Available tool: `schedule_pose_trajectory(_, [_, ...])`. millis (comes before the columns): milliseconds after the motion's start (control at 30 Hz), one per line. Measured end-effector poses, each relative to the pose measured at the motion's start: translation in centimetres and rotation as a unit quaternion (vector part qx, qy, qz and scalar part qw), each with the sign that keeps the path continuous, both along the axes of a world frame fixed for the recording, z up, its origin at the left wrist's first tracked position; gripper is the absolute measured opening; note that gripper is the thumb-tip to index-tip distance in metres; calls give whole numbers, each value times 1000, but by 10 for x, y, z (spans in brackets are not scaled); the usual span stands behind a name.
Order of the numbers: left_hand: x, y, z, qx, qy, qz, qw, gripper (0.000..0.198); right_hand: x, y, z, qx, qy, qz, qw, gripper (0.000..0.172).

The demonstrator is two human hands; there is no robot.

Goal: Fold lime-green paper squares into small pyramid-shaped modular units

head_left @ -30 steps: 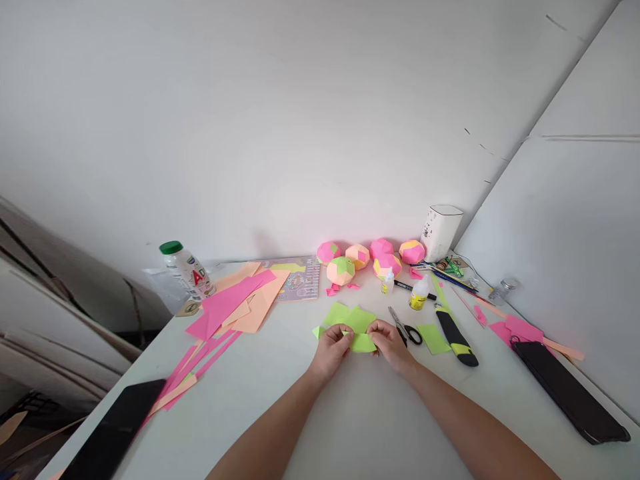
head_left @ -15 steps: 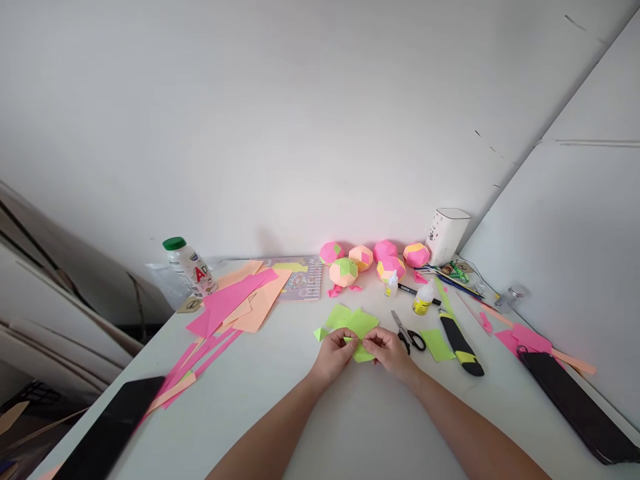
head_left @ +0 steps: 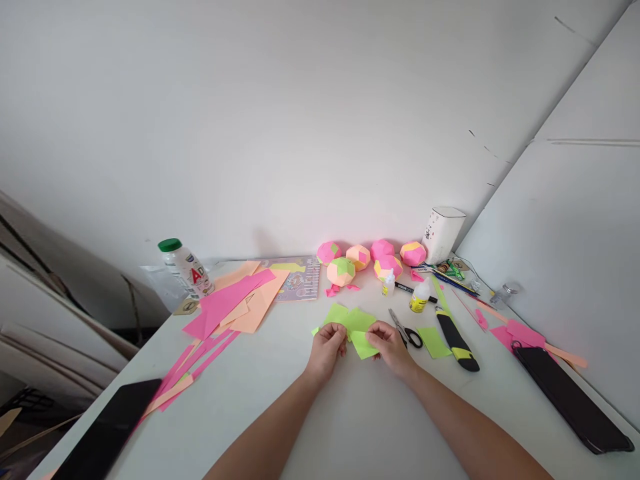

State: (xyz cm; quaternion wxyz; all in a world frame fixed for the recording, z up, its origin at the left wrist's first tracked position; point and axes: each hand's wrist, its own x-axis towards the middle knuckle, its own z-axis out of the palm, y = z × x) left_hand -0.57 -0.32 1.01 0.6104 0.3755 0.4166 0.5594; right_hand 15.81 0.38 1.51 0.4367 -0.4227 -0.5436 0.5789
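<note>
My right hand [head_left: 394, 348] is closed, pinching a small piece of lime-green paper [head_left: 363, 345] between thumb and fingers at its right edge. To its left, my left hand [head_left: 327, 348] is also closed, thumb against fingers, a little apart from that piece. What it pinches, if anything, is too small to make out. Behind both hands lie more green paper sheets [head_left: 336, 313] on the table. Scissors [head_left: 405, 329] with black handles rest just beyond my right hand, beside a green paper square [head_left: 434, 342].
Faceted paper balls [head_left: 341, 272] line the wall. Two glue bottles [head_left: 419, 297] stand before them. A cutter knife [head_left: 457, 340] lies right. Pink and peach paper [head_left: 225, 303], a white bottle [head_left: 187, 270] and a black phone-like slab [head_left: 107, 430] are left; a black case [head_left: 570, 397] lies far right.
My hands have moved slightly apart. The left hand has come away from the green paper piece, which stays in my right hand and now shows a flat face. The view has shifted slightly.
</note>
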Motion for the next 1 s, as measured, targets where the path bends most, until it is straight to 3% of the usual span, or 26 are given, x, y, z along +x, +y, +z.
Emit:
schedule_pose_trajectory(133, [0,-2,2,19,-16,-8,1000,25,-1,2,-4,14,3,0,1000,17])
schedule_pose_trajectory(267, [3,-3,4,14,26,-33,999,28,-1,4,-9,33,-6,4,999,19])
schedule_pose_trajectory(500, [6,-3,1,28,14,-15,999,32,-1,7,-19,60,-38,-12,997,24])
schedule_pose_trajectory(700, [7,-2,-1,37,16,-10,999,36,-3,3,-15,80,-52,11,995,27])
schedule_pose_trajectory(1000, [6,-3,2,30,0,-31,999,36,-4,2,-9,38,-8,27,999,32])
